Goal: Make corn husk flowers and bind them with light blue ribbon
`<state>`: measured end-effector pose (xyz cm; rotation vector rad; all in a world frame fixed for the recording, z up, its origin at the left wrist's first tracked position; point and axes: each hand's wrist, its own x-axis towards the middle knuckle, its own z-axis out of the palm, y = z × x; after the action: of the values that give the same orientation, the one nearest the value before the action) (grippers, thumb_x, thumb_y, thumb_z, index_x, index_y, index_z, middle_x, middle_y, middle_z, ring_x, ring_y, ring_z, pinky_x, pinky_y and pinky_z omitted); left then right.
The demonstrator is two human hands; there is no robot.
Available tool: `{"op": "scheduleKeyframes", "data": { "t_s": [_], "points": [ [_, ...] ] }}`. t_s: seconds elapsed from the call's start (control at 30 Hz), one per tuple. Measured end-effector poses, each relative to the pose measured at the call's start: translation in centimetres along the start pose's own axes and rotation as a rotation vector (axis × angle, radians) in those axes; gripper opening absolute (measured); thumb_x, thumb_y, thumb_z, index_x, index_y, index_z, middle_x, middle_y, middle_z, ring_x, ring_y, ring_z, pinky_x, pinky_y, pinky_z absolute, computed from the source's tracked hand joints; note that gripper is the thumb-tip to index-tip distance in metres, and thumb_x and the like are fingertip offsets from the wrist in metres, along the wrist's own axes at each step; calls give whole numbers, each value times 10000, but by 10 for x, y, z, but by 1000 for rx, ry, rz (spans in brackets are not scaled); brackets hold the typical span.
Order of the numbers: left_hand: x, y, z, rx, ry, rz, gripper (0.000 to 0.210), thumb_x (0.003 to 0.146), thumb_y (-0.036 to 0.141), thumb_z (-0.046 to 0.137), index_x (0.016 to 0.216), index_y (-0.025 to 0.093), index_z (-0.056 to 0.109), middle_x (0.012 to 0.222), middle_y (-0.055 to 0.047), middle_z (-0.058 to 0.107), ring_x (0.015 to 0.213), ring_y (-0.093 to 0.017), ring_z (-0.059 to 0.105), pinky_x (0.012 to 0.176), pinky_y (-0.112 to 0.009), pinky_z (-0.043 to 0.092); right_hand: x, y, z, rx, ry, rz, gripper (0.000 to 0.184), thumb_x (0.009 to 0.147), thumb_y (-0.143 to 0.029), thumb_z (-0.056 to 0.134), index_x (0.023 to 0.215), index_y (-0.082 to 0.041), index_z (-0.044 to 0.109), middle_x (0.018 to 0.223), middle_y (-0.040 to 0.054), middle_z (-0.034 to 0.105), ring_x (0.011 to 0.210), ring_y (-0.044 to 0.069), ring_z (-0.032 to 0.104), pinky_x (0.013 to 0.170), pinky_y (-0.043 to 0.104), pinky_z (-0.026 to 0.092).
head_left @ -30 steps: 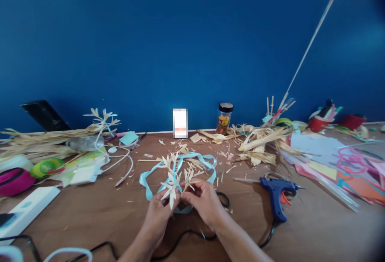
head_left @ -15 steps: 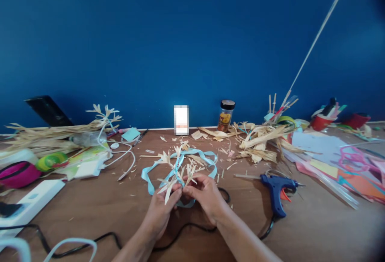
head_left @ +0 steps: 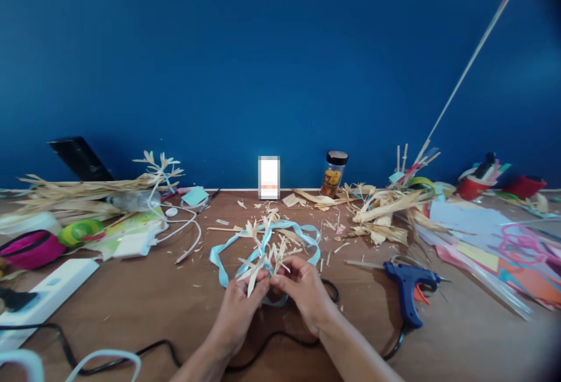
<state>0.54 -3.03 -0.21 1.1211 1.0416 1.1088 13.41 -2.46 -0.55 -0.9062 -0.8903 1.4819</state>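
My left hand (head_left: 239, 311) and my right hand (head_left: 307, 293) meet in front of me, closed at the base of a bunch of pale husk flowers (head_left: 277, 256) with pointed petals. Thumb and fingers of each hand pinch close together there. Light blue ribbon (head_left: 314, 240) runs along the stems and spreads in loose loops on the table behind the fingers. More husk blossoms stick up from the far end of the bunch. My fingers hide the exact spot that they grip.
A blue glue gun (head_left: 407, 291) lies at the right, its black cord (head_left: 272, 338) crossing the table. Dried husks (head_left: 385, 212) and a jar (head_left: 333, 173) stand behind. On the left are a white power strip (head_left: 56, 294), a charger (head_left: 134, 243) and more husks (head_left: 74, 198).
The camera view has shifted slightly, so the scene sits a little lower and further right. Both hands keep their pinch on the husk flowers, with little visible movement.
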Motion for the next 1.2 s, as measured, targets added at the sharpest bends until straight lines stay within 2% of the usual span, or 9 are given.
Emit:
{"op": "scheduleKeyframes", "data": {
  "t_s": [0.1,0.23,0.4,0.53,0.73,0.83,1.0,1.2],
  "points": [
    [-1,0,-1,42,18,-9,192,710,296,625,822,147,671,695,-17,602,634,-125,484,532,-194,367,-1,-1,1,49,25,-3,275,524,-179,779,726,-146,595,563,-60,568,509,81,513,516,202,429],
    [-2,3,-1,49,-24,44,124,720,261,614,724,145,656,648,-7,578,632,-125,482,547,-196,372,-1,-2,3,76,42,24,323,511,-187,787,769,-147,596,595,-47,596,512,86,529,513,209,442],
    [-2,1,0,29,-2,78,119,723,257,609,710,144,645,625,-5,583,612,-122,496,547,-198,377,-2,-1,6,87,15,44,268,517,-189,783,716,-130,614,584,-38,587,503,80,516,515,208,440],
    [-2,-2,-1,20,21,42,171,714,303,614,706,135,643,632,-14,585,587,-120,480,497,-193,352,-3,-3,7,143,13,83,244,527,-194,781,690,-132,610,584,-42,572,521,74,510,539,204,442],
    [-5,1,2,-100,104,-34,256,598,337,706,743,128,678,678,-47,632,598,-139,513,489,-203,356,-6,-6,5,252,-28,159,287,496,-184,801,702,-150,606,601,-52,563,555,88,542,584,229,466],
    [-5,2,3,-172,59,-15,254,588,323,718,759,137,687,701,-53,646,622,-146,527,518,-213,375,-7,-8,5,277,-23,166,288,489,-182,806,696,-154,608,612,-50,577,561,87,548,594,228,471],
    [-4,1,-1,-149,-28,-59,223,630,297,701,796,149,683,760,-56,647,702,-166,548,568,-237,404,-8,-10,5,320,-37,163,263,510,-194,802,667,-148,596,599,-51,575,549,77,548,579,214,476],
    [-5,4,0,-170,-57,-81,150,660,289,681,686,151,628,674,-13,595,642,-131,518,540,-217,377,-8,-6,3,337,-60,159,242,541,-173,791,677,-140,594,606,-48,574,535,66,554,552,192,478]
  ]
}}
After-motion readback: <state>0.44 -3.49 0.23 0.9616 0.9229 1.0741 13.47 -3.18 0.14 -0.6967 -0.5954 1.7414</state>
